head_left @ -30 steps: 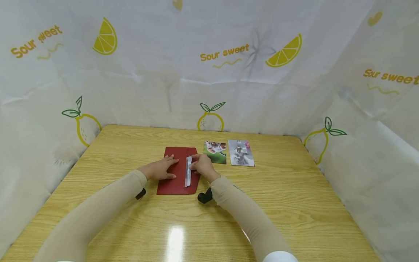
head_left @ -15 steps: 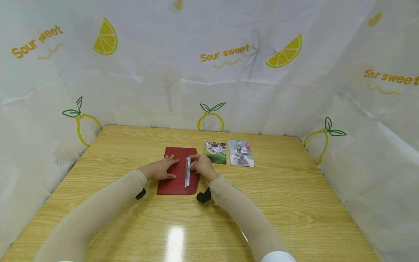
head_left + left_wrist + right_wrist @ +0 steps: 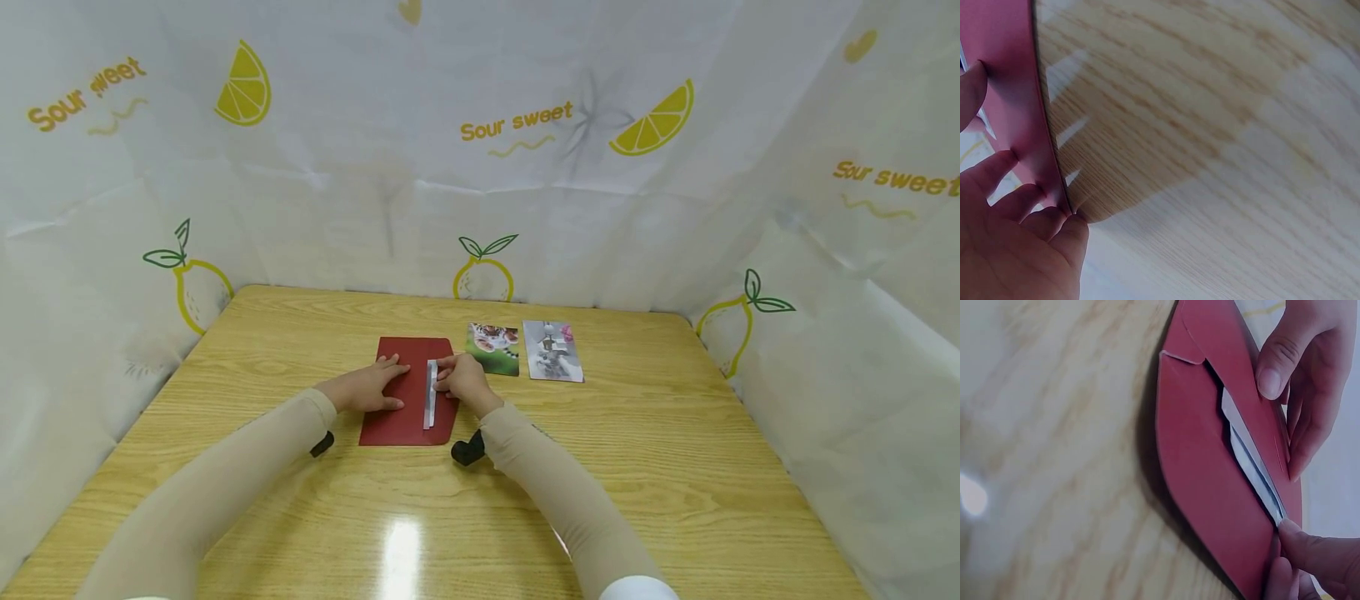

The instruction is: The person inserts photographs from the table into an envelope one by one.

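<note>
A red paper envelope [image 3: 393, 429] lies on the wooden table with its flap spread out toward the right. From its mouth sticks a narrow grey-white strip of a card [image 3: 430, 408]; the rest of the card is hidden inside. My left hand [image 3: 365, 389] rests flat on the envelope's left part, fingers spread. At the mouth, my right hand [image 3: 468, 381] pinches the card's exposed edge. Closer up, the right wrist view shows the right thumb [image 3: 1294, 540] on the end of the card's strip, with fingers below by the flap.
Beyond the right hand lie a tiger picture card [image 3: 495, 350] and a grey snowy-scene picture card [image 3: 553, 350]. A white curtain [image 3: 337, 217] with lemon prints hangs at the table's back and sides. Black wrist devices [image 3: 468, 450] sit under the forearms.
The card has slid slightly left into the envelope, so its showing strip is narrower. My right forearm has shifted a little left. The left hand stays put.
</note>
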The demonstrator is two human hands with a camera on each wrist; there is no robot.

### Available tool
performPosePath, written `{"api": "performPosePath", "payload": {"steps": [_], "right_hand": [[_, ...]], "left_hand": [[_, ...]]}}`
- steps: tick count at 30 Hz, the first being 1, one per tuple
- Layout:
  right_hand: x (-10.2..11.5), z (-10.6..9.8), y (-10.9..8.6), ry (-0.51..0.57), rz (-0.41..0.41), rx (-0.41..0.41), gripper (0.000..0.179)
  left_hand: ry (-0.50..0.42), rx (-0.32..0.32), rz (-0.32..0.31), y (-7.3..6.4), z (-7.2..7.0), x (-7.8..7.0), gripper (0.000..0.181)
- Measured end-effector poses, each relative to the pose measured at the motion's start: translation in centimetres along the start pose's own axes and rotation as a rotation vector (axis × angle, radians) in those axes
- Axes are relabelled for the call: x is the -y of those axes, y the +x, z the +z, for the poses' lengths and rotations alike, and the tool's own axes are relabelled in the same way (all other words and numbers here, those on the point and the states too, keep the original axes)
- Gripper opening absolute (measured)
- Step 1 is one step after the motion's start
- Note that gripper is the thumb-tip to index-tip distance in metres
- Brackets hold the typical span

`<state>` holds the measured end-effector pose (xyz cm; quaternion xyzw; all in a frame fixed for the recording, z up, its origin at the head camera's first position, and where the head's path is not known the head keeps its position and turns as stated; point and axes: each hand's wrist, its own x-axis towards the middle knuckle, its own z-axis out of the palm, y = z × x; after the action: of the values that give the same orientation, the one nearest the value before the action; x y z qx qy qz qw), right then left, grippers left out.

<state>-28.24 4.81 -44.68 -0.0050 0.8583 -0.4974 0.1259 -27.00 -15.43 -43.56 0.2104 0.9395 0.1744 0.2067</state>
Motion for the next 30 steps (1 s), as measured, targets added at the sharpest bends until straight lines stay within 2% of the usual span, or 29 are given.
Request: {"api": "performPosePath", "payload": {"steps": [21,30], "right_hand": [[-0.2,-0.2,0.1,0.053,0.006,0.020,0.041],[-0.3,-1.5,0.1,0.243,0.018,0.053,0.042]], "left_hand": [[0.007,-0.002,-0.003,0.0,0.1,-0.1,0.072],[-0.004,-0.003,-0.009,-0.2,0.0,-0.4,0.072]]}}
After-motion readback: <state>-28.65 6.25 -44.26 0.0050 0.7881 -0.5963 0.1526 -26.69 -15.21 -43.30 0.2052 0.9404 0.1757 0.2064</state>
